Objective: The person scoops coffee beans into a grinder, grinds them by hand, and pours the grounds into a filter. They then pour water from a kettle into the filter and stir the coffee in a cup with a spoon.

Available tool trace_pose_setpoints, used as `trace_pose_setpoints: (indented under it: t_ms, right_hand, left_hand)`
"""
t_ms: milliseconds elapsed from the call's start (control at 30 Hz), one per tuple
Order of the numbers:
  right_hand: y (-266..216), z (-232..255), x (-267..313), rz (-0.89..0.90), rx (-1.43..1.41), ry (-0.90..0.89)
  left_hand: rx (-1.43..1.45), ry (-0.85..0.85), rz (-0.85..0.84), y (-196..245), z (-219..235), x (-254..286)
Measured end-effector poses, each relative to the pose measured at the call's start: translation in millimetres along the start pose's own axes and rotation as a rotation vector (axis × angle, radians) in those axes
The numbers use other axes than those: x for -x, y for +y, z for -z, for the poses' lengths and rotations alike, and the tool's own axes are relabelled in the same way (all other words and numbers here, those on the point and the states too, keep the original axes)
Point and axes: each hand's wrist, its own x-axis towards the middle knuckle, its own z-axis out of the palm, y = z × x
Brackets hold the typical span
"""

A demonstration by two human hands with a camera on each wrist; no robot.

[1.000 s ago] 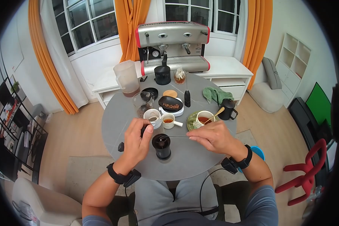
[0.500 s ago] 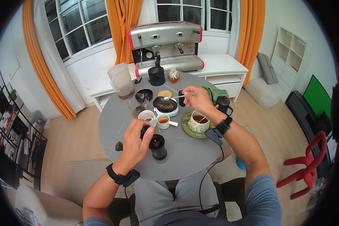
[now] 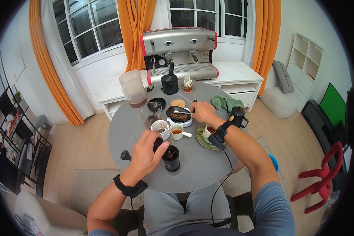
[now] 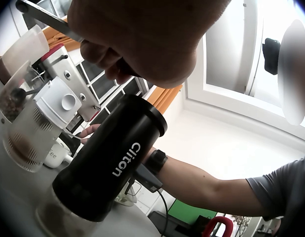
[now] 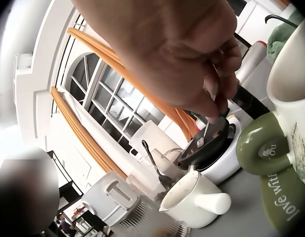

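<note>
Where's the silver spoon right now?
In the head view, the silver spoon is near the middle, pinched by the right hand, its tip over the black dish of brown beans.

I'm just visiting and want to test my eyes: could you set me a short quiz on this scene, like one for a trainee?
1. What is the slim metal tool in the right hand held at?
2. True or false: the black cylinder beside the left hand stands upright.
3. What colour is the crumpled cloth? a) orange b) red c) green

Key:
1. The black dish of brown beans.
2. True.
3. c) green.
</note>
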Motion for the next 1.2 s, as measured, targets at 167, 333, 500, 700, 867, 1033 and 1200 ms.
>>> trace_pose_setpoints:
  t_ms: [167,333,500,700,867,1033,1200]
  right_hand:
    - [1,-8,-7,0.058,0.143,-0.055]
    - [5,-13,-8,0.104,0.178,-0.063]
    - [-4,2,7,0.132,0.186,0.067]
    - [-7,16,32,0.419,0.076,0.479]
    - [-27,46,92,0.629,-0.09,0.549]
    - [-30,43,136,0.724,-0.35,0.501]
    - [-19,7,164,0.684,-0.445,0.274]
  left_hand:
    - [-0.051,-0.026,-0.022,2,-1,0]
    - [-0.089,-0.054,-0.039,4,-1,-1]
    - [-0.101,-0.094,-0.075,7,-6,-2]
    - [-0.232,-0.167,-0.221,14,-7,-2]
    - [-0.302,-0.238,-0.198,14,-8,-1]
    - [-0.344,-0.244,-0.176,22,-9,-3]
    - [-0.376,-0.269,-0.189,25,-13,2]
